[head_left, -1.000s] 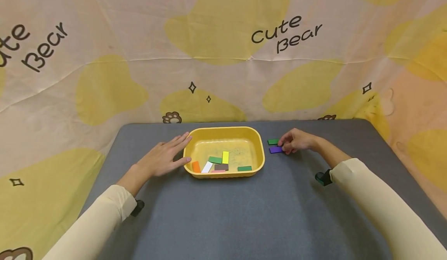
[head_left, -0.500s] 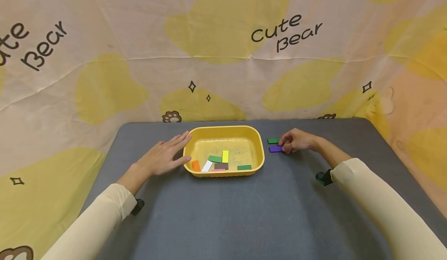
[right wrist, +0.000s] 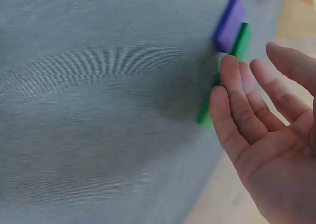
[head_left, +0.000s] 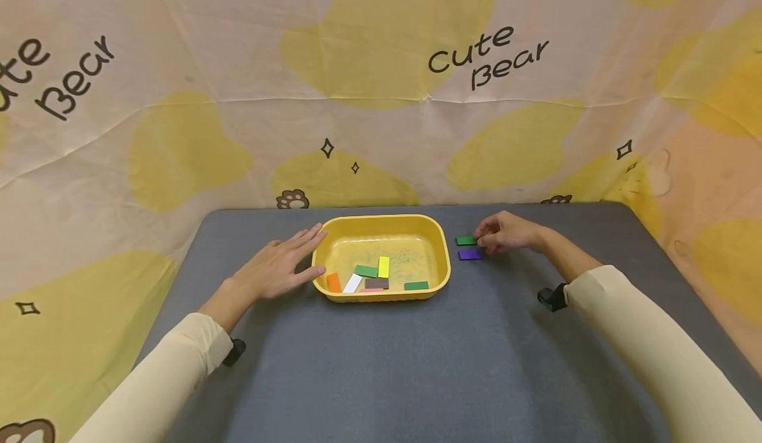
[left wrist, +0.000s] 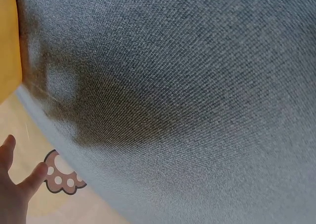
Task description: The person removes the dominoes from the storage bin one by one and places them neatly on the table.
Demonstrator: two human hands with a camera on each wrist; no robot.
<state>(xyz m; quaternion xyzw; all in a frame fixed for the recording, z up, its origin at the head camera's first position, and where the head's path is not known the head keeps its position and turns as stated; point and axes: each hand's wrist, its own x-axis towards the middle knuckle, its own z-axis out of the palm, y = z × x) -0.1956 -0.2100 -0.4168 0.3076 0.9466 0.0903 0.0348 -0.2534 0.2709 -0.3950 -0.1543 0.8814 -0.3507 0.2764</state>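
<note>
My left hand point(head_left: 276, 270) lies with straight, spread fingers against the left rim of a yellow tray point(head_left: 381, 217); part of it shows in the left wrist view. To the right of the tray, my right hand point(head_left: 506, 233) is over the table beside a green block point(head_left: 465, 241) and a purple block point(head_left: 470, 255), which lie side by side. In the right wrist view its fingers are loosely bent, and the thumb stands apart from them. A second piece of green point(right wrist: 203, 113) and something whitish point(right wrist: 220, 61) show partly behind the fingertips.
Inside the tray lie several flat blocks: orange point(head_left: 334, 283), white point(head_left: 352, 283), green point(head_left: 366, 272), yellow point(head_left: 383, 267), dark brown point(head_left: 377, 283), pink and another green point(head_left: 416, 285). The grey table point(head_left: 381, 363) meets a printed cloth point(head_left: 381, 132) at the back.
My right hand has drawn slightly up and away from the purple block, uncovering its right end. The left hand and the tray have stayed in place.
</note>
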